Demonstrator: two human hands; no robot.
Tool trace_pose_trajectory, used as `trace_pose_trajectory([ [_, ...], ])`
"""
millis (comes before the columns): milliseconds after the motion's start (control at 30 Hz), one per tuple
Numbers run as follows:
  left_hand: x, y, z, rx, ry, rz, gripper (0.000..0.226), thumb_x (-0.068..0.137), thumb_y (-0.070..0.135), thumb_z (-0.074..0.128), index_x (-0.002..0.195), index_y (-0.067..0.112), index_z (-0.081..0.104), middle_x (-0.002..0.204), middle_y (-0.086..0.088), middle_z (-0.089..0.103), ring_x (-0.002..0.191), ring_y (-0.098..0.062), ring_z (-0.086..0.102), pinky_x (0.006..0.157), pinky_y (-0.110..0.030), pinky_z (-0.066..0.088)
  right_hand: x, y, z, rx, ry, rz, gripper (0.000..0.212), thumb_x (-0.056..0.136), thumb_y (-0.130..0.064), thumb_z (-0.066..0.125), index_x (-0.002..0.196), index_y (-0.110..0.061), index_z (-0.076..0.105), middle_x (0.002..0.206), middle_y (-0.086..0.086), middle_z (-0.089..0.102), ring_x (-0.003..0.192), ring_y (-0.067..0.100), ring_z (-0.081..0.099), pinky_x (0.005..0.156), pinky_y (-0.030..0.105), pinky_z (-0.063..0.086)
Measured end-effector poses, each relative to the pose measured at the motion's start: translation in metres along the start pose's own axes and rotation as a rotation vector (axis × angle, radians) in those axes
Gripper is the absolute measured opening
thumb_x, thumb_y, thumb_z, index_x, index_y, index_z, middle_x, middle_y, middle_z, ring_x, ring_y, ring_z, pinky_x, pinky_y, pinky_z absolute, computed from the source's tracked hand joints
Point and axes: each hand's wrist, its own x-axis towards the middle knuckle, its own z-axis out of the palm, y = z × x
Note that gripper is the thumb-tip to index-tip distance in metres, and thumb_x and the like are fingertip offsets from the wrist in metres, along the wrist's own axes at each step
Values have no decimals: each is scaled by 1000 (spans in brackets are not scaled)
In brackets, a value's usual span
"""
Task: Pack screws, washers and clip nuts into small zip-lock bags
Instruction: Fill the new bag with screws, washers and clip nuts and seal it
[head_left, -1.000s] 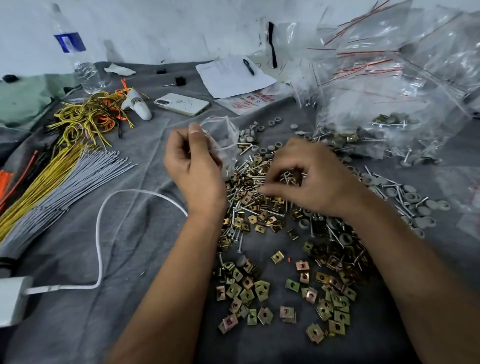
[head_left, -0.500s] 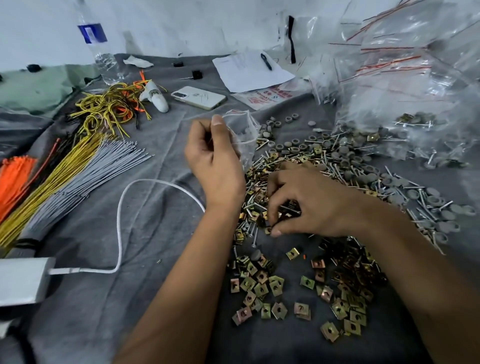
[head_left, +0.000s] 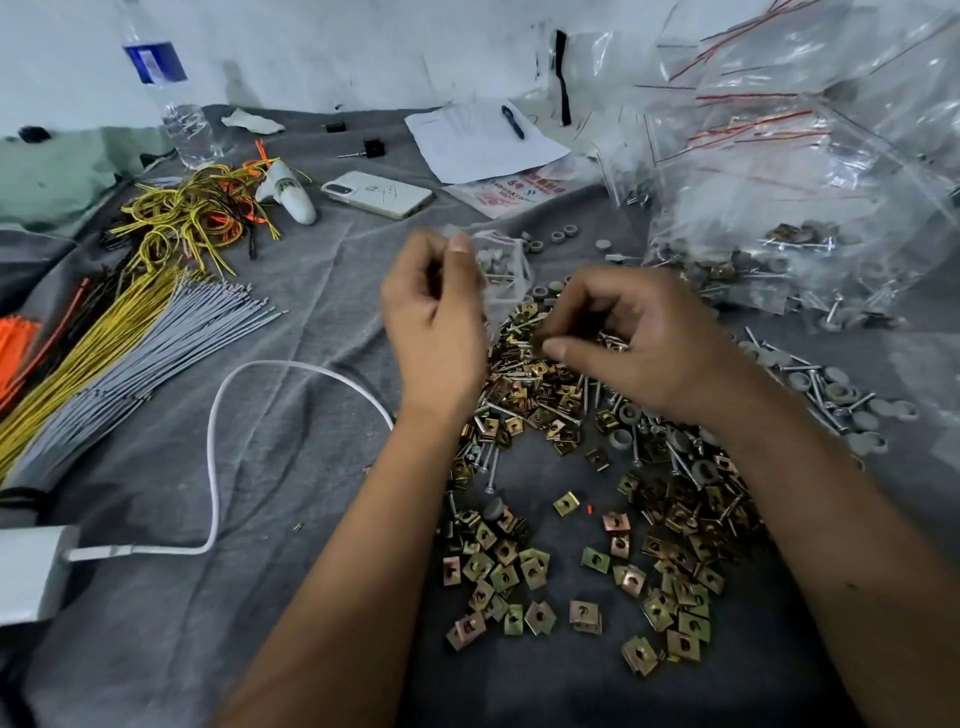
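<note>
Head view:
- Left hand (head_left: 434, 322): pinches the mouth of a small zip-lock bag (head_left: 501, 270), held up off the cloth, apparently to keep it open for filling; grey washers show inside.
- Right hand (head_left: 631, 338): fingers curled, pinching several screws (head_left: 610, 340) just beside the bag's lower edge, seemingly a gathered count for loading.
- Mixed heap of screws and clip nuts (head_left: 530, 389): directly under both hands.
- Clip nuts (head_left: 498, 571): scattered between the forearms, nearer the person.
- Loose washers (head_left: 852, 405): beyond the right wrist.
- Filled bags (head_left: 789, 218): piled past the right hand.
</note>
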Motion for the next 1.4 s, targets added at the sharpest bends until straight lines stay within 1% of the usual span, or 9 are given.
trace_pose_trajectory([
  [100, -6, 2, 4, 129, -195, 77, 28, 103, 18, 53, 75, 18, 51, 64, -4, 48, 59, -22, 45, 55, -38, 36, 1, 3, -4, 62, 219, -37, 21, 86, -3, 77, 94, -21, 69, 92, -8, 74, 91, 10, 73, 84, 27, 61],
  [233, -11, 4, 7, 176, -294, 125, 30, 102, 12, 55, 73, 14, 48, 60, -4, 48, 56, -24, 46, 52, -44, 39, 3, 6, -1, -86, 231, -78, 21, 86, -5, 78, 100, -20, 76, 93, -10, 75, 87, 8, 72, 81, 29, 60],
  [333, -12, 3, 6, 129, -315, 105, 30, 101, 13, 55, 74, 3, 47, 62, -20, 49, 56, -36, 47, 52, -51, 42, 4, 7, 6, -110, 275, -94, 16, 85, -8, 81, 100, -12, 79, 92, -5, 76, 83, 8, 73, 78, 33, 61],
  [567, -8, 6, 5, 40, -233, 10, 28, 100, 18, 54, 73, 11, 52, 67, -24, 51, 59, -29, 45, 55, -43, 38, 4, 4, 5, -76, 390, -79, 12, 85, -20, 83, 94, -17, 75, 86, -7, 75, 78, 10, 73, 73, 35, 63],
  [633, -6, 6, 4, 2, -171, 3, 30, 101, 16, 53, 70, 17, 51, 65, -14, 50, 58, -23, 44, 56, -38, 36, 3, 3, -7, -92, 281, -59, 14, 84, -31, 82, 91, -21, 75, 84, -12, 73, 79, 7, 72, 73, 29, 62],
  [833, -2, 5, 2, -154, -44, -96, 33, 102, 13, 52, 70, 17, 46, 56, 14, 46, 47, -7, 35, 44, -21, 28, 3, -7, -20, -375, -592, 238, 18, 72, -46, 88, 78, -32, 78, 77, -23, 72, 73, -5, 67, 63, 14, 51],
  [1133, -3, 6, 2, -150, -71, -105, 37, 105, 12, 51, 69, 20, 47, 55, 14, 47, 47, -7, 37, 44, -21, 29, -1, -20, -5, -560, -711, 284, 11, 82, -34, 84, 80, -31, 74, 75, -15, 69, 71, 0, 64, 63, 20, 50],
  [1267, -5, 10, 3, -114, -94, -80, 35, 103, 15, 53, 68, 20, 49, 58, 6, 48, 50, -15, 39, 48, -25, 31, -4, -23, -16, -355, -612, 273, 8, 89, -31, 77, 86, -31, 70, 83, -16, 70, 79, -3, 66, 69, 17, 51],
  [1400, -7, 12, 4, -23, -176, -29, 31, 101, 16, 54, 70, 11, 52, 65, -21, 50, 58, -23, 43, 55, -40, 36, 2, -24, -23, -124, -170, 181, 10, 90, -26, 73, 89, -31, 66, 89, -16, 70, 85, -3, 67, 72, 12, 52],
])
